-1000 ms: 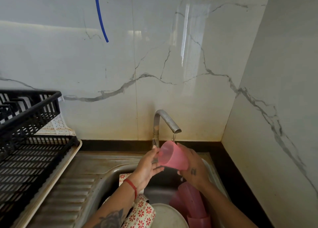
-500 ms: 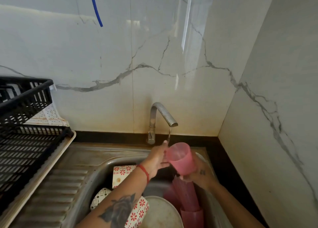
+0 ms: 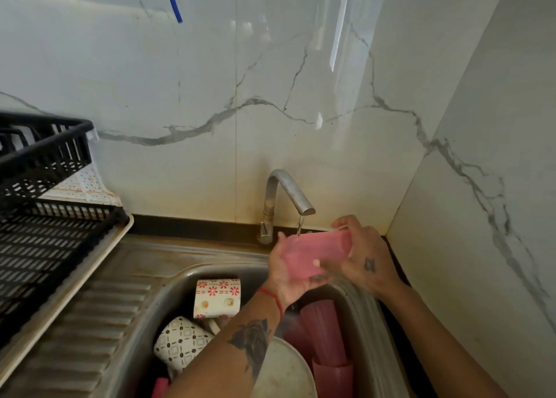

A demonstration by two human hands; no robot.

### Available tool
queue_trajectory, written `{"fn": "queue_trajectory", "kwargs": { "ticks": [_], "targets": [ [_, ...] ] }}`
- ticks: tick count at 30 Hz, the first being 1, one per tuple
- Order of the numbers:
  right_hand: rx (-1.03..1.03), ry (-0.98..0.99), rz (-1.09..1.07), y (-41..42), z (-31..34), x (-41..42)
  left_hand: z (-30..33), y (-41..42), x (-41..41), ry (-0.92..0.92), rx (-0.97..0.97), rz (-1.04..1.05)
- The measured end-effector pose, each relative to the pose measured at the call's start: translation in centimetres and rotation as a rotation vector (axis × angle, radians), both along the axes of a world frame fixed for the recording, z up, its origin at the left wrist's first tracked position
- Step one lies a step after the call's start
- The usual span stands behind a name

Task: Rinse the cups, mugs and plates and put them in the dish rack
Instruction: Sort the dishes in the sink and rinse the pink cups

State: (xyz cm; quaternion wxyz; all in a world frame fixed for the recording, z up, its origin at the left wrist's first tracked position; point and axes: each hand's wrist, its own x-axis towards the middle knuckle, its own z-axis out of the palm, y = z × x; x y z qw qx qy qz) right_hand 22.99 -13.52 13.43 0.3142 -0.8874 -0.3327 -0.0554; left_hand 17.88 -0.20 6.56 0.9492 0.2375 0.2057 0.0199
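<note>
while both hands (image 3: 331, 265) hold the pink cup (image 3: 316, 254), mugs (image 3: 216, 297) crowd the sink (image 3: 168, 289)

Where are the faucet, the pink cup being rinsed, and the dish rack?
faucet (image 3: 287, 184): head view, on the curved spout.
pink cup (image 3: 316, 251): head view, on its side wall between the hands.
dish rack (image 3: 48, 241): head view, on its slotted black floor.

no readable text, labels, brands or numbers anywhere
</note>
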Motion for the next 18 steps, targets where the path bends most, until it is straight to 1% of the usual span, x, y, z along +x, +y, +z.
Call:
{"fn": "queue_trajectory", "kwargs": {
  "ticks": [2, 3, 4, 5, 6, 7, 9, 11, 15, 17, 18],
  "targets": [
    [0.144, 0.088, 0.001, -0.2, -0.6, -0.3, -0.6, -0.9, 0.0, -0.019, -0.109, 0.030],
    [0.251, 0.175, -0.009, -0.4, -1.2, -0.5, -0.8, -1.2, -0.1, -0.018, -0.106, 0.033],
    [0.382, 0.316, -0.029, -0.5, -2.0, -0.7, -1.0, -1.5, -0.3, -0.006, -0.076, 0.034],
    [0.521, 0.498, -0.045, -0.5, -2.8, -1.2, -1.1, -1.7, -0.6, 0.011, -0.044, 0.029],
    [0.607, 0.661, -0.045, -0.4, -4.0, -1.7, -1.2, -1.8, -0.8, 0.025, -0.019, 0.014],
    [0.632, 0.764, -0.029, -0.3, -5.1, -2.5, -1.4, -1.8, -1.2, 0.040, 0.014, -0.009],
    [0.577, 0.809, -0.007, -0.1, -7.1, -3.8, -1.5, -1.6, -2.2, 0.085, 0.109, -0.063],
    [0.562, 0.805, -0.012, 0.0, -8.0, -4.2, -1.5, -1.0, -3.3, 0.141, 0.187, -0.052],
    [0.455, 0.700, 0.041, -0.1, -8.5, -4.3, -1.7, 0.5, -6.0, 0.220, 0.292, 0.181],
    [0.393, 0.657, 0.068, 0.1, -8.8, -4.8, -1.7, 1.4, -7.7, 0.241, 0.391, 0.227],
    [0.371, 0.633, 0.079, 0.3, -8.9, -5.1, -1.6, 1.9, -8.8, 0.265, 0.479, 0.222]
  ]
}}
